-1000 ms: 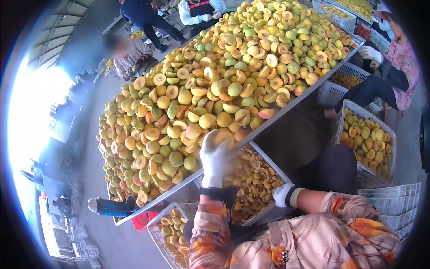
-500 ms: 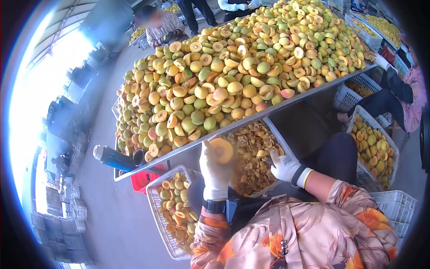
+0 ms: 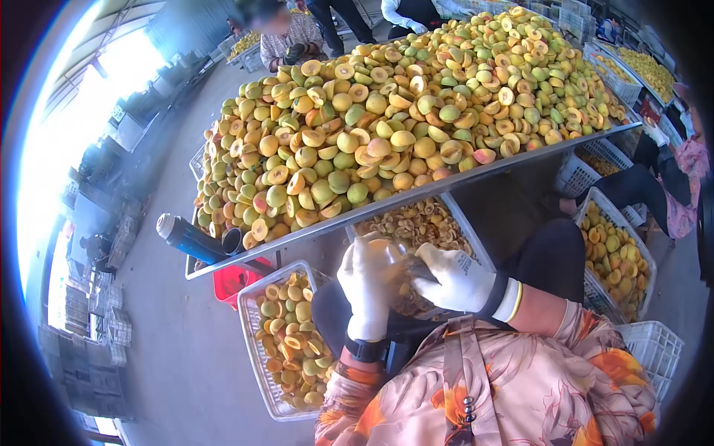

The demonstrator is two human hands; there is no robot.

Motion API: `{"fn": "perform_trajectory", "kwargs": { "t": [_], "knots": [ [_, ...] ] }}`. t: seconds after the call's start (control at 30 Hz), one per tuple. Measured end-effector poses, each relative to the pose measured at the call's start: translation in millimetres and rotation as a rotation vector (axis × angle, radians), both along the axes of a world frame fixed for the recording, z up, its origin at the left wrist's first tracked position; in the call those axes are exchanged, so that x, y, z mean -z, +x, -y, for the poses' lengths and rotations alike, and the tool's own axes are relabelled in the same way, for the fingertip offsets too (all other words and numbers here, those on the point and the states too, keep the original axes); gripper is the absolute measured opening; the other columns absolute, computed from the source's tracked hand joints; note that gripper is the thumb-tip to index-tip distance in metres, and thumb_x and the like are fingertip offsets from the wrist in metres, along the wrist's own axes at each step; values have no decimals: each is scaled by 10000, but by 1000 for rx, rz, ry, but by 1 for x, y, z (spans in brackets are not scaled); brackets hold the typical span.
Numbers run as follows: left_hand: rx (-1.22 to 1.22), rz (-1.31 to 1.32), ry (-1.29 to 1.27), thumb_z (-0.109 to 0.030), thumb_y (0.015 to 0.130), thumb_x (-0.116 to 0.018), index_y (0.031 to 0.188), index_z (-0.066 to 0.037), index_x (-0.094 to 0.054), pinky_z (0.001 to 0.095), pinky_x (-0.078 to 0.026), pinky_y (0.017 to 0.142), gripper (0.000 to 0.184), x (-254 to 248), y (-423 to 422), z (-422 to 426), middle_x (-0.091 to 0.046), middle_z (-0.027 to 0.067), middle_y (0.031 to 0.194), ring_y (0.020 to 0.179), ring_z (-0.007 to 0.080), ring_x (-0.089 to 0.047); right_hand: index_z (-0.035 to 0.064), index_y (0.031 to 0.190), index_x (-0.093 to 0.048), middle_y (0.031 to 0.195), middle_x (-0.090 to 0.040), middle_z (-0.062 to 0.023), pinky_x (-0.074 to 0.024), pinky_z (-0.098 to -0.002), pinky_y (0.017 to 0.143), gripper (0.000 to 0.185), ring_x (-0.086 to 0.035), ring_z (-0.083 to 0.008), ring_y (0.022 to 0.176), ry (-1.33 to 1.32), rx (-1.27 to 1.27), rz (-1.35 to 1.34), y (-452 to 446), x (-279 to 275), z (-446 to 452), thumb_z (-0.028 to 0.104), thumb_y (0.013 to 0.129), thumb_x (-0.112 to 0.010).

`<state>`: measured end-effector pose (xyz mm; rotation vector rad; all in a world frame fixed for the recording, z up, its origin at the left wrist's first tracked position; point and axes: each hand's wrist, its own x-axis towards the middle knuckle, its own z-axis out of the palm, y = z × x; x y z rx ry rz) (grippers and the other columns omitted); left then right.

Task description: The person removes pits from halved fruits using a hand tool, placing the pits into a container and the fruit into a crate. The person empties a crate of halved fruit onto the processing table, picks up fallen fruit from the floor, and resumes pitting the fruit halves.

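My left hand [image 3: 364, 286], in a white glove, is closed around a yellow peach half [image 3: 385, 251], which motion blurs. My right hand [image 3: 460, 281], also white-gloved, is close beside it with its fingers curled in toward the fruit. Whatever the right fingers grip is too blurred to name. Below both hands is a crate [image 3: 470, 232] holding brown peach pits and scraps [image 3: 424, 223]. Just beyond, a big heap of halved peaches [image 3: 387, 134] covers the metal-edged table [image 3: 416, 195].
A white crate of peach halves [image 3: 256, 364] stands at my left, another crate [image 3: 645, 286] at my right. A blue thermos [image 3: 190, 239] lies by the table's left corner above a red container [image 3: 236, 281]. Other people [image 3: 294, 37] sit around the table.
My right hand has moved left and up to the peach half in my left hand. The left hand has shifted slightly right and down. The camera view has tilted a little.
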<state>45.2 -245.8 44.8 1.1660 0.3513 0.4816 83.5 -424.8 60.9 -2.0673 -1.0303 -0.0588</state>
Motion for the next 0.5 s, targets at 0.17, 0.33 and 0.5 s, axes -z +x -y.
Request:
{"fn": "perform_trajectory", "kwargs": {
  "t": [0.17, 0.33, 0.5],
  "knots": [
    [-58, 16, -23, -411, 1029, -613, 1104, 19, -703, 227, -494, 569, 445, -20, -8, 18, -658, 33, 818, 664, 76, -588, 34, 1034, -502, 756, -658, -217, -525, -489, 592, 307, -675, -430, 707, -105, 17, 56, -12, 7, -11, 168, 866, -721],
    [-113, 80, 0, -378, 1026, -630, 1102, 14, -708, 215, -461, 536, 407, -23, -7, 21, -646, 18, 782, 598, 53, -554, 35, 1037, -498, 744, -660, -190, -533, -490, 572, 298, -681, -397, 679, -163, 68, 139, -19, -14, -8, 176, 867, -697],
    [-122, 89, 41, -357, 1019, -647, 1094, 0, -719, 192, -427, 541, 372, -30, -5, 26, -642, 0, 778, 606, 36, -527, 24, 1065, -506, 795, -673, -180, -535, -485, 573, 304, -681, -394, 678, -265, 52, 81, -12, -23, -5, 156, 861, -690]
  ]
}}
